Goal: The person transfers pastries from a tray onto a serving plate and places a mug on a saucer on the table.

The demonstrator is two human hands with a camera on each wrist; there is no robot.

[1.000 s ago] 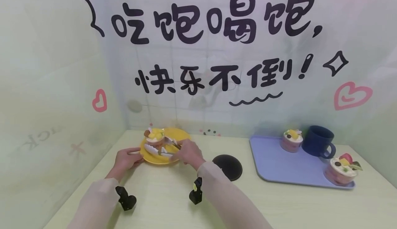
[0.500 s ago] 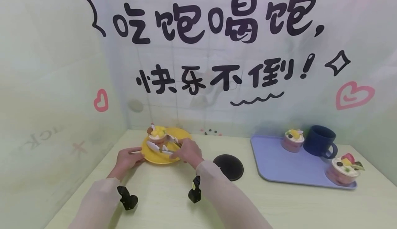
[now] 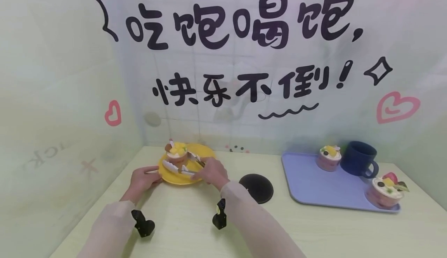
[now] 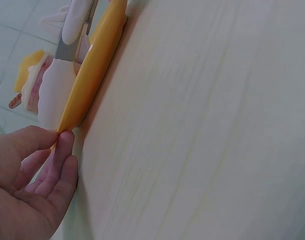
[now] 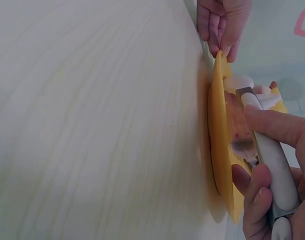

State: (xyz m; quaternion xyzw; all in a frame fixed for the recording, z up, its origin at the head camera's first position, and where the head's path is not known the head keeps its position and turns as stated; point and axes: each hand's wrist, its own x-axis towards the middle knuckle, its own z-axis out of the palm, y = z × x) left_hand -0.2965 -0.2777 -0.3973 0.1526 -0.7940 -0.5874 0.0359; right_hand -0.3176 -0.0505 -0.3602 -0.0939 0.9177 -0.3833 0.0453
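In the head view, my left hand [image 3: 143, 180] pinches the near-left rim of a yellow plate [image 3: 199, 151] between thumb and fingers. My right hand [image 3: 213, 172] grips a pair of metal tongs [image 3: 188, 172] with white scalloped tips, its arms spread apart over the plate. Just beyond and partly between those tips, a dessert cup [image 3: 177, 158] with cream and yellow fruit stands upright on the plate. Whether the tips touch the cup cannot be told. In the right wrist view, the thumb lies along one white handle of the tongs [image 5: 275, 170], with fingers curled at the other side.
A black round coaster [image 3: 256, 188] lies right of the plate. Farther right, a blue tray [image 3: 314, 190] bears a dark blue mug [image 3: 357, 159] and two more dessert cups, one at the back [image 3: 329, 161], one at the front-right corner [image 3: 384, 196]. Walls stand behind and left.
The dessert cup on the plate has shifted slightly back and to the right since a second ago. Both hands stay nearly where they were, still on the plate and the tongs.
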